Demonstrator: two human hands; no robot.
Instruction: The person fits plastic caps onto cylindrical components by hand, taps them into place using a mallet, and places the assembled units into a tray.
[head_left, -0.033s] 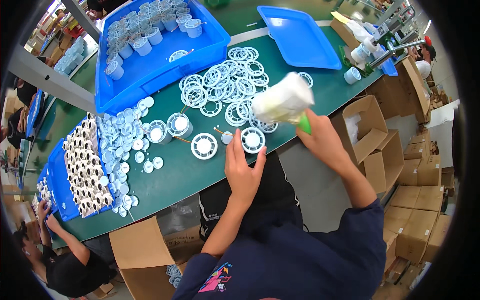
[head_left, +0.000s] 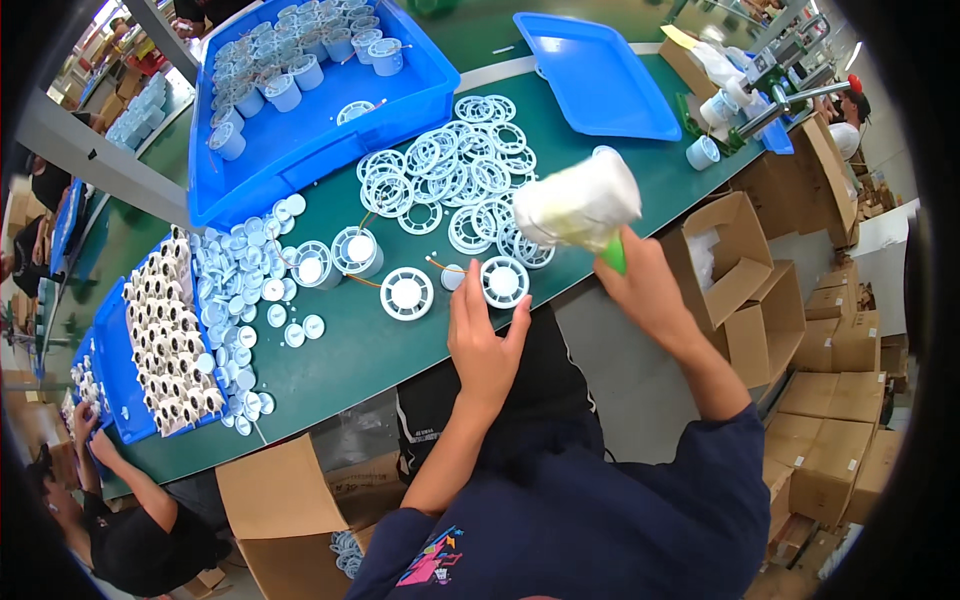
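Note:
My left hand (head_left: 484, 345) steadies a round pale housing (head_left: 505, 282) at the table's near edge, its thumb and fingers set on either side of the slotted ring top. A small pale cylinder (head_left: 453, 277) with an orange wire stands just left of those fingers. My right hand (head_left: 640, 285) is closed round the green handle of a mallet (head_left: 578, 203). The mallet's thick head looks wrapped in white material and hangs in the air, above and right of the housing. Left of my left hand stand several similar housings, such as one (head_left: 407, 293) with a white centre.
Loose slotted rings (head_left: 440, 165) lie piled beyond my hands. White discs (head_left: 245, 290) are scattered at left beside a tray of white parts (head_left: 170, 340). A deep blue bin (head_left: 320, 150) holds many cups. Behind the rings is a blue lid (head_left: 600, 80); open cartons (head_left: 735, 265) stand right. A co-worker's arm (head_left: 140, 475) is lower left.
The mallet has swung slightly right and down in my right hand, with its head tilted a little differently. My left hand stays at the housing.

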